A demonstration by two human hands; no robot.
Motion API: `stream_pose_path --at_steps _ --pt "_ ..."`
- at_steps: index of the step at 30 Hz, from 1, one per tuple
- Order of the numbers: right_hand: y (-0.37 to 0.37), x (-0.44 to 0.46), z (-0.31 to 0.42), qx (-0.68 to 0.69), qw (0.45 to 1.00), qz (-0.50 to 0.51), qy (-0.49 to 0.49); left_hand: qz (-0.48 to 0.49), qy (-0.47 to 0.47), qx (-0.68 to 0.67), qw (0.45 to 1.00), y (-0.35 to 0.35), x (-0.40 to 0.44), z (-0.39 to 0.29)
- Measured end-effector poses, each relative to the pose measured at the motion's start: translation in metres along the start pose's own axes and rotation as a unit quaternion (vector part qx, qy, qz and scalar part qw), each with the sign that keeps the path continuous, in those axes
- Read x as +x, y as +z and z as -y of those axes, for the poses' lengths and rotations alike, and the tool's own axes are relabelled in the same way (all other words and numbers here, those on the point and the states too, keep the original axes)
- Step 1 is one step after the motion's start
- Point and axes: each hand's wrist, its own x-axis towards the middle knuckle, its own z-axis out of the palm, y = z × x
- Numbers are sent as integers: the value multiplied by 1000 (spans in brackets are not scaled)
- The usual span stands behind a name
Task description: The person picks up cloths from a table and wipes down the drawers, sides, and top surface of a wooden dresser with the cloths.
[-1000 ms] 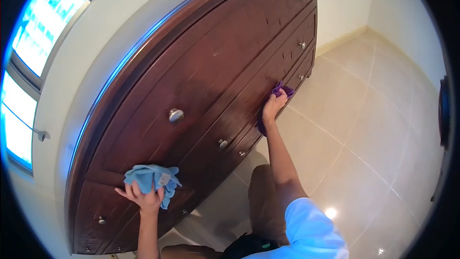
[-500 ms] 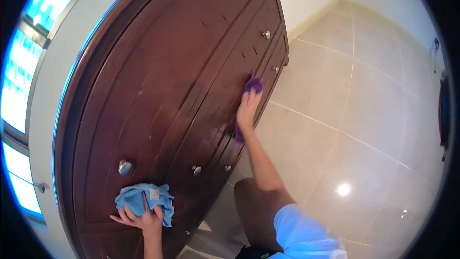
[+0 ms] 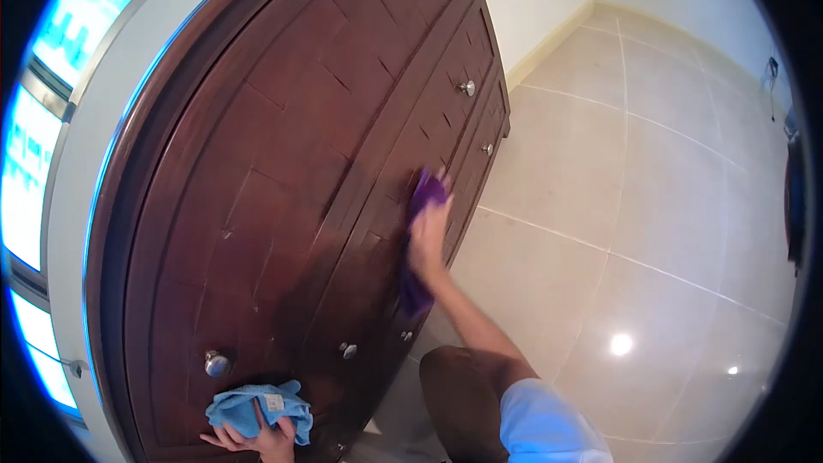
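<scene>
My left hand [image 3: 259,440] grips a bunched light-blue cloth [image 3: 249,401] with a white label. It presses the cloth against the front of a dark reddish-brown dresser [image 3: 283,146], just below a round metal knob [image 3: 217,364]. My right hand [image 3: 429,236] lies on a purple cloth [image 3: 415,291] and holds it to a lower, narrower drawer front, between two knobs. That hand is a little blurred, and part of the purple cloth is hidden under it.
Pale floor tiles [image 3: 549,163] stretch to the right of the dresser, up to a white wall [image 3: 549,9]. Bright windows [image 3: 30,171] run along the left. My knee [image 3: 459,394] is bent close to the dresser. A dark object [image 3: 795,206] stands at the far right edge.
My right hand and the purple cloth have slid along the drawer front toward me and a little left. The blue cloth sits slightly closer to its knob. The camera view has shifted.
</scene>
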Motion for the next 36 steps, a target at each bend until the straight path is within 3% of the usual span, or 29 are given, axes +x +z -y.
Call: stream_pose_path --at_steps 4,5,7,11,14,17,20,23,24,26,27,30,33,34,36 --pt "-7 140 -55 -146 983 -94 64 57 -76 -70 993 17 -42 0" --pt "-5 139 -56 -146 983 -94 64 43 -60 -58 996 15 -33 -1" --pt "2 138 -50 36 986 -137 83 17 -32 -32 999 6 -11 -2" --pt "2 63 5 147 987 -57 -13 -17 -10 -4 1000 1 7 -6" --pt "-8 85 13 -11 998 -37 -42 -14 -4 4 1000 0 7 -4" --pt "-10 132 -8 -1 998 -60 22 -1 -8 11 1000 2 6 -5" --pt "-2 118 -15 59 993 -68 80 -6 -17 3 1000 1 11 -9" --pt "-4 60 26 57 998 -20 -5 -14 -16 0 1000 0 15 -10" --pt "-1 36 36 38 998 17 37 -13 -13 -1 1000 0 15 -9" --pt "-3 18 47 57 996 16 -63 -14 -14 -2 1000 1 15 -10" --pt "-1 30 42 62 996 17 -65 -15 -11 -3 1000 1 14 -9" --pt "0 120 12 94 988 -114 53 -4 -10 -3 1000 1 7 -5" --pt "-10 200 -12 141 940 -238 201 -4 -18 -2 1000 -1 13 -7" --pt "-11 199 -5 142 941 -235 198 -7 -20 -1 1000 -1 13 -8" --pt "-17 191 19 325 902 -203 198 -8 -30 -3 1000 -1 12 -10"
